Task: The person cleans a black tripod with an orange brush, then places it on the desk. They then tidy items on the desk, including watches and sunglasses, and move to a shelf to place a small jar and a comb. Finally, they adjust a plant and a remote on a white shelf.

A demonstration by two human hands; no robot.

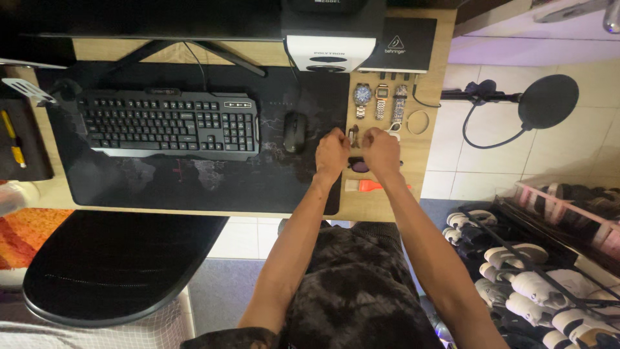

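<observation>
Both hands sit close together near the right edge of the surface. The left hand (332, 154) is curled around a small dark thing (353, 136). The right hand (381, 150) is curled too, but what it holds cannot be seen. Three watches (381, 101) lie just behind them, near the back edge.

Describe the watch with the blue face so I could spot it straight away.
Find the wooden desk, then the black keyboard and black mouse. Right of the mouse lies a row of watches; the blue-faced watch is leftmost, round and silver, beside a rectangular one.
</observation>
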